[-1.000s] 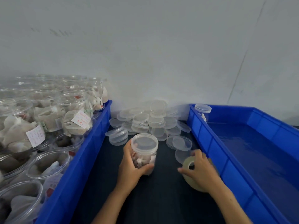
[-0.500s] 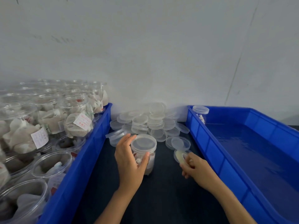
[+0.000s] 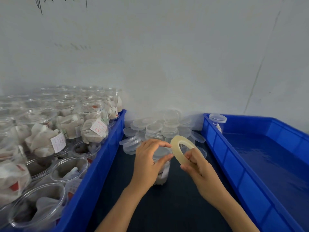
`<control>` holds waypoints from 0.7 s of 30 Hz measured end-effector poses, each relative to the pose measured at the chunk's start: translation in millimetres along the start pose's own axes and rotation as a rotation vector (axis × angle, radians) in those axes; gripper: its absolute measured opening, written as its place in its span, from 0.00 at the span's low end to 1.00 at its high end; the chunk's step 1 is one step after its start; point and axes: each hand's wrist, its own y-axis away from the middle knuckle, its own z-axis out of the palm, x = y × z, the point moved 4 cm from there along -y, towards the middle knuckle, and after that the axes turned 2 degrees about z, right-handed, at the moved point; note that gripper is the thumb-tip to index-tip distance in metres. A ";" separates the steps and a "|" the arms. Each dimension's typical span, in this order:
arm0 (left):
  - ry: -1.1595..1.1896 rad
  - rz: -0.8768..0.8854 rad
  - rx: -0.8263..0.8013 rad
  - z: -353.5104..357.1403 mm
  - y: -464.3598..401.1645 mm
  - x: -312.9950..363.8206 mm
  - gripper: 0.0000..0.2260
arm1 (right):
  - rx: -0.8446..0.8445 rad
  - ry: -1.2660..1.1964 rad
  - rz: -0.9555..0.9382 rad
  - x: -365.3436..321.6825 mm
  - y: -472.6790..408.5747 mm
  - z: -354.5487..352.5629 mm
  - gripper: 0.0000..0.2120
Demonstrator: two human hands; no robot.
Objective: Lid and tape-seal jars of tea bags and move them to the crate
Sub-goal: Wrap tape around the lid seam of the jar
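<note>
In the head view, a dark table top point(image 3: 150, 206) is seen running between two blue crates. The left crate point(image 3: 93, 173) is packed with open clear jars of tea bags point(image 3: 93, 129), several bearing white paper labels with red print. The right crate point(image 3: 250, 173) is almost bare; one lidded jar point(image 3: 217, 122) is stood in its far left corner. Against the pale wall point(image 3: 167, 56), between the crates, a heap of loose clear lids point(image 3: 158, 128) is piled, and a few more lids lie just behind the hands, so the far end of the table top is crowded.

The jar being worked on point(image 3: 163, 166) is stood upright on the table top, midway between the crates, with its lid point(image 3: 161, 151) already seated. It is largely hidden by the left hand point(image 3: 148, 164), which is wrapped round its side from the left; the fingers are curled over the lid's rim and the thumb is pressed against the jar wall. A roll of tape point(image 3: 181, 151), pale yellow and tilted on edge, is held just to the right of the lid, close to the fingertips of the left hand. It is pinched at its lower rim by the right hand point(image 3: 200, 169), whose fingers are curled round the ring. Whether the tape end is already stuck to the jar cannot be told.
</note>
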 end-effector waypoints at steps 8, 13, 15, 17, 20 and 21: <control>0.061 -0.020 -0.001 3.4 2.4 4.2 0.03 | -0.034 0.009 0.002 4.4 6.5 6.0 0.07; -0.067 -0.003 -0.029 6.3 1.3 11.7 0.02 | 0.039 0.037 0.105 12.1 7.0 7.7 0.05; -0.133 0.033 -0.035 8.6 0.7 15.3 0.01 | 0.055 0.069 0.152 15.6 6.6 8.6 0.06; -0.184 0.050 -0.040 11.3 -0.9 16.0 0.01 | 0.059 0.086 0.199 17.6 6.9 9.9 0.07; -0.187 -0.006 -0.063 15.2 -3.2 13.2 0.04 | 0.037 0.119 0.248 21.6 7.3 12.6 0.08; -0.185 -0.018 -0.078 16.8 -3.2 12.3 0.05 | 0.033 0.128 0.257 22.8 7.5 13.9 0.07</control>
